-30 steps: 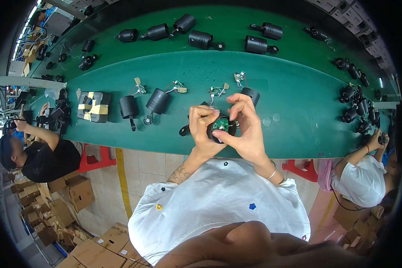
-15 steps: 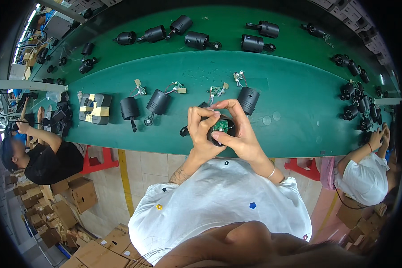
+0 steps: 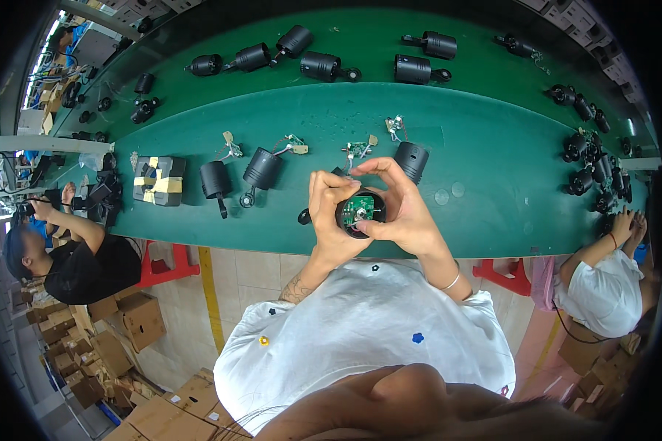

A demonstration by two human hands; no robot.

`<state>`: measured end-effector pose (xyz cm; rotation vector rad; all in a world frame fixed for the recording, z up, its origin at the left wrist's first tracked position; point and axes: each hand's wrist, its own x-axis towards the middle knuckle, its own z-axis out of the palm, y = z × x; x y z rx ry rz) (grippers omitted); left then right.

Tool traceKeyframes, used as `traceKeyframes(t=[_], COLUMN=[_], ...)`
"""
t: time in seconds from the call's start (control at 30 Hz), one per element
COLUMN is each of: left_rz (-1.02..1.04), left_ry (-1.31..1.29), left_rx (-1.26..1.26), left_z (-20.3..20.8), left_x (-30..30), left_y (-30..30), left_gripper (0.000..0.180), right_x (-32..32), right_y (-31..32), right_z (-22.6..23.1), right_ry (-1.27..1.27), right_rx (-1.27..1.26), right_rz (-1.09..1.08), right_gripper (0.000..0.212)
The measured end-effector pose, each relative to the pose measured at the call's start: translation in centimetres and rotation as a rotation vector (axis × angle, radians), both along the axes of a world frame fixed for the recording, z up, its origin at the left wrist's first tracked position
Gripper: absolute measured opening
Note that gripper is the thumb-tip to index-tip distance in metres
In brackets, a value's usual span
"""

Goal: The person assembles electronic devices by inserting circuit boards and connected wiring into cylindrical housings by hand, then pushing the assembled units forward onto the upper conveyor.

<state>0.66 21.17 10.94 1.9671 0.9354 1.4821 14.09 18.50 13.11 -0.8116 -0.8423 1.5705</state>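
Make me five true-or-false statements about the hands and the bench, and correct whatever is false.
1. The left hand holds a black cylindrical housing. True.
2. The right hand rests flat on the bench, far from that housing. False: the right hand is at the housing, its thumb by the opening.
3. The circuit board in the housing is red. False: the circuit board is green.
4. A black block with yellow tape lies to the left of both hands. True.
5. The right wrist wears a bracelet. True.
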Motion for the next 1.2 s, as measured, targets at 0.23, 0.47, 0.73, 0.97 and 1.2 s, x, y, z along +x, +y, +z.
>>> traceKeyframes(t=[0.23, 0.47, 0.73, 0.97, 1.2], left_rz=[-0.037, -0.044, -0.028, -0.031, -0.008], left_ry=[-0.064, -0.038, 0.001, -0.004, -0.112], left_rx=[-0.085, -0.081, -0.045, -0.049, -0.126], left_z=[-0.1, 0.1, 0.2, 0.0, 0.5], left_x=[0.2, -0.1, -0.3, -0.5, -0.1], left_y=[-0.2, -0.1, -0.4, -0.4, -0.5], left_gripper=[0.047, 0.049, 0.047, 0.048, 0.041], right_x=[0.4, -0.2, -0.7, -1.2, -1.2], right_y=[0.3, -0.3, -0.6, -0.7, -0.7], right_z=[0.1, 1.1, 0.5, 0.3, 1.1], right_ry=[-0.104, -0.249, -0.313, -0.287, -0.255], right_rx=[0.154, 0.137, 0.257, 0.27, 0.194], right_rz=[0.032, -0.035, -0.136, -0.147, -0.101], right_gripper=[0.062, 0.057, 0.054, 0.053, 0.053])
